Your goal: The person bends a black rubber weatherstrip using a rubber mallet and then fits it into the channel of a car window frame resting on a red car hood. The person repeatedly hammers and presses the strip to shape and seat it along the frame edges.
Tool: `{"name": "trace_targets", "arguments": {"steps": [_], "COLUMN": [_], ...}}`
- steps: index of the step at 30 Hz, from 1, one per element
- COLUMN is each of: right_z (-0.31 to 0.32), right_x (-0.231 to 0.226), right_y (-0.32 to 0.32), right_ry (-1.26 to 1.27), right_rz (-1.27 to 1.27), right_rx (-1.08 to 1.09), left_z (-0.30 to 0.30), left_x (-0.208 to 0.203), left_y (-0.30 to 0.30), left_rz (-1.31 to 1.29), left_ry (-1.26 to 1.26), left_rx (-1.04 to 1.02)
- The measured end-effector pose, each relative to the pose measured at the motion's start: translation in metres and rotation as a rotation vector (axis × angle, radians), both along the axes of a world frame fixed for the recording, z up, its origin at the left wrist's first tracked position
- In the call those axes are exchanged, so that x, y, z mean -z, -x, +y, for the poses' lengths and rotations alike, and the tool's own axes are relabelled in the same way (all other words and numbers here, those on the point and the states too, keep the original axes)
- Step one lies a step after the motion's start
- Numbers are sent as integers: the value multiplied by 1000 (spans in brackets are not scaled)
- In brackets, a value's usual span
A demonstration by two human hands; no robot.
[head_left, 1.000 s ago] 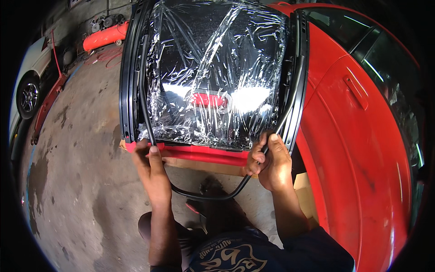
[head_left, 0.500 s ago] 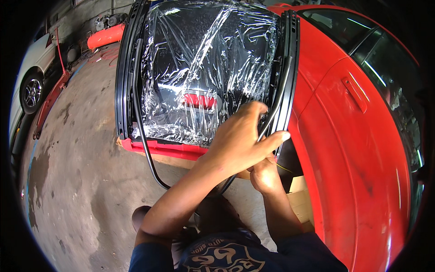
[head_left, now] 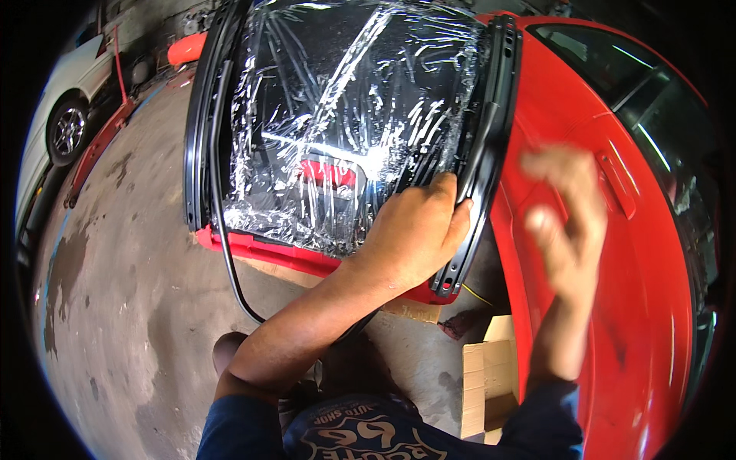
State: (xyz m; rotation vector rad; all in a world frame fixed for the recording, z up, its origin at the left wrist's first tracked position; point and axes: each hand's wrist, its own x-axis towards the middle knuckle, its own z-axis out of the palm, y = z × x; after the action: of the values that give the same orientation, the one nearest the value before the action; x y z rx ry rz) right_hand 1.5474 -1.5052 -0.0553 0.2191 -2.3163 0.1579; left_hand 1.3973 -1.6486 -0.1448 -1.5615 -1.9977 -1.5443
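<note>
A glass panel under clear, wrinkled plastic film (head_left: 307, 92) lies in front of me, framed by black metal rails. A black rubber strip (head_left: 222, 207) runs down beside the left rail and loops below the panel toward my legs. Along the right rail (head_left: 498, 115), another length of black strip shows. My left hand (head_left: 414, 234) is closed on this strip near the rail's lower end, its fingertips partly hidden. To the right, my right hand (head_left: 567, 222) is raised in front of the red car door, blurred by motion, with fingers apart and nothing in them.
Close on the right stands the red car (head_left: 613, 307). An open cardboard box (head_left: 491, 376) sits on the floor beside it. Red padding (head_left: 284, 251) lines the panel's near edge. At the far left are a white car (head_left: 77, 77) and a red floor jack (head_left: 107, 138).
My right hand has left the rail's lower end and moved right and up. My left fingers have closed on the strip. The view has shifted slightly.
</note>
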Motion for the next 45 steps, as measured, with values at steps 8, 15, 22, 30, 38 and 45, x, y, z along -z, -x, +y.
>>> {"name": "trace_targets", "arguments": {"steps": [8, 15, 22, 30, 38, 45], "right_z": [52, 53, 63, 67, 63, 68], "right_x": [-90, -104, -112, -106, -108, -104], "right_y": [107, 125, 136, 142, 148, 151], "right_ry": [-723, -728, -808, -719, -735, -753], "right_rz": [-241, -295, -311, -295, -300, -224], "right_rx": [12, -225, -354, -454, -414, -438], "left_z": [-3, -2, 8, 12, 13, 12], "left_x": [-1, -2, -1, 5, 4, 6], "left_y": [-7, -28, -51, -57, -47, -40], "left_rz": [-18, -71, -241, -139, -221, -285], "left_ry": [16, 72, 108, -117, -160, -197], "left_rx": [-41, -255, -430, -589, -534, -455]}}
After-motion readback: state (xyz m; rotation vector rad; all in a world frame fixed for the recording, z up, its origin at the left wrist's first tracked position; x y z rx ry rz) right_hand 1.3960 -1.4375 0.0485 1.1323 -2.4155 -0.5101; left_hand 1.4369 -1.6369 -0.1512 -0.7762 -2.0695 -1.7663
